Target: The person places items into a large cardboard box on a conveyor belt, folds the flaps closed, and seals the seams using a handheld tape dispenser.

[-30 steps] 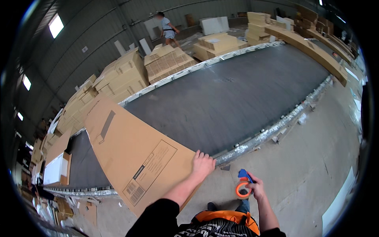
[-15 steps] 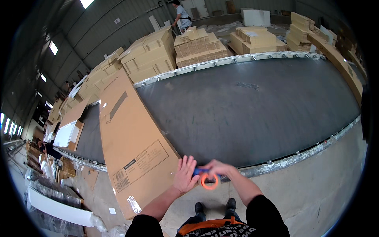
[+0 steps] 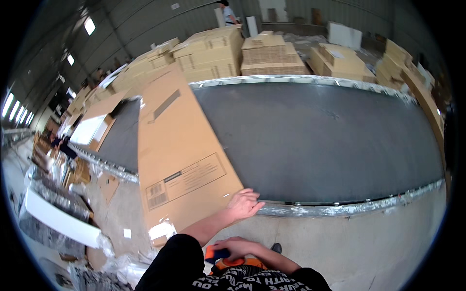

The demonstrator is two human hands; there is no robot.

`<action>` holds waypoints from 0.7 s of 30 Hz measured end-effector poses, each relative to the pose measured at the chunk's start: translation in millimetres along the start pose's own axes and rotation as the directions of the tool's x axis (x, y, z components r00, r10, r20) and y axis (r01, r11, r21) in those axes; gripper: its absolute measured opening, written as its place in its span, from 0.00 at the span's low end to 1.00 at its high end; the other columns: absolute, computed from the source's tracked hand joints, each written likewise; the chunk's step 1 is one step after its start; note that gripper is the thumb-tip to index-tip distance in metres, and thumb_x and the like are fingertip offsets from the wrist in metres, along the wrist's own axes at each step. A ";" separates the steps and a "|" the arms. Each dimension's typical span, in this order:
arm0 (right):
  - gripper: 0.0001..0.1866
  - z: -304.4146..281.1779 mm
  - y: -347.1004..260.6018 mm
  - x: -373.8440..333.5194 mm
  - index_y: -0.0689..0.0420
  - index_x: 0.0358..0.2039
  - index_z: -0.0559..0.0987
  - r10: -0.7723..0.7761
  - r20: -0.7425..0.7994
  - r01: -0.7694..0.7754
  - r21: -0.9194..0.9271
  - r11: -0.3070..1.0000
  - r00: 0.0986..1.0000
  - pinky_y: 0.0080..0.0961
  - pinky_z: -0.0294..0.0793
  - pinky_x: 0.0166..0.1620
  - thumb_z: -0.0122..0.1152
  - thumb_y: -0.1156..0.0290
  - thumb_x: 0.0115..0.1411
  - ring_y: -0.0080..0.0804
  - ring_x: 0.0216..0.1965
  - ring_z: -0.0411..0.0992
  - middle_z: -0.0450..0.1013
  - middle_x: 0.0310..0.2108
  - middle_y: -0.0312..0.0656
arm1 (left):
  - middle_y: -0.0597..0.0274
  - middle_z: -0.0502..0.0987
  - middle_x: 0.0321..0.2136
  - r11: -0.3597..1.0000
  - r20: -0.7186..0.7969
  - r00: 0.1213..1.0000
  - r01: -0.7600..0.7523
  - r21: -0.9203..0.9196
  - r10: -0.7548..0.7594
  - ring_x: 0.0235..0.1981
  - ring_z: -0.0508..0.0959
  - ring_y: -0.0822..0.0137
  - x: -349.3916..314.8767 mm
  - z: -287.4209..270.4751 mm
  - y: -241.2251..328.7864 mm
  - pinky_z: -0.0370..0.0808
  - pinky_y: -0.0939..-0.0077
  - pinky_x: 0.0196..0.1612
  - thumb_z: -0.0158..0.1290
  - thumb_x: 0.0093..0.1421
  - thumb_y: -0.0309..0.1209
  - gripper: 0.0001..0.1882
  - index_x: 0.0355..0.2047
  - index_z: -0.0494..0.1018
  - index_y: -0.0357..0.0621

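Note:
A long flat cardboard box [image 3: 189, 145] lies across the dark conveyor belt, its near end jutting over the belt's front edge. My left hand [image 3: 244, 203] rests at the near right corner of the box, fingers bent over its edge. Close to my body, my right hand [image 3: 236, 248] is closed round an orange and blue tape dispenser [image 3: 219, 255], partly covered by the hand. Shiny clear tape [image 3: 162, 230] covers part of the box's near end. A printed label panel [image 3: 189, 178] sits on its upper face.
The conveyor belt [image 3: 320, 145] stretches to the right, with a metal rail [image 3: 330, 209] along its near side. Stacked cartons [image 3: 208, 51] line the far side. Another open carton [image 3: 94, 130] lies farther left. Wrapped panels [image 3: 63, 220] stand at lower left. Other people are in the distance.
My right hand has drawn back from the box corner toward my body with the tape dispenser. My left hand has gone from lying flat to curling over the corner. The view has shifted.

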State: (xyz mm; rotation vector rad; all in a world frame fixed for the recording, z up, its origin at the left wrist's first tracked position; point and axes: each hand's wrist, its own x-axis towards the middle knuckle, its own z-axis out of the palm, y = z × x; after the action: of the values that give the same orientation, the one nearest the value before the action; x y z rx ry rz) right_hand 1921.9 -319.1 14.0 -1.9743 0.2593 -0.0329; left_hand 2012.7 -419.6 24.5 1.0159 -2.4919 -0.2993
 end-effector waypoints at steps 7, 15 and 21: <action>0.42 2.9 41.2 -129.7 0.63 0.61 0.64 0.367 -0.784 0.412 0.589 0.695 0.501 0.35 0.69 0.58 0.61 0.77 0.40 0.39 0.52 0.71 0.70 0.53 0.49 | 0.39 0.57 0.63 0.584 -0.526 0.585 0.789 0.193 -0.617 0.65 0.55 0.44 -172.0 -106.4 -25.2 0.50 0.51 0.66 0.53 0.60 0.42 0.34 0.62 0.59 0.37; 0.43 -94.3 40.5 -26.1 0.67 0.57 0.64 0.629 -0.708 0.198 0.700 0.686 0.322 0.29 0.66 0.55 0.59 0.77 0.33 0.37 0.49 0.68 0.69 0.46 0.45 | 0.40 0.78 0.41 -0.009 -0.037 -0.039 0.799 -0.601 -0.999 0.45 0.79 0.50 -335.5 -120.2 -48.1 0.75 0.63 0.49 0.60 0.53 0.54 0.40 0.50 0.69 0.27; 0.43 -98.4 42.1 -22.8 0.67 0.56 0.65 0.652 -0.684 0.124 0.715 0.688 0.326 0.27 0.66 0.52 0.59 0.74 0.32 0.38 0.45 0.69 0.70 0.42 0.43 | 0.48 0.76 0.46 -0.288 0.249 0.332 -0.075 -0.955 -0.910 0.44 0.79 0.56 -349.8 -107.8 -67.5 0.77 0.63 0.48 0.58 0.56 0.33 0.30 0.56 0.63 0.31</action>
State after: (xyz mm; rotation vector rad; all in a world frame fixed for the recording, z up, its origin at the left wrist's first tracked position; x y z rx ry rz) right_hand 1878.7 -419.6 18.1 -0.8972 1.2004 -0.9371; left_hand 2327.7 -224.6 -11.6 1.0722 -0.2448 -1.4011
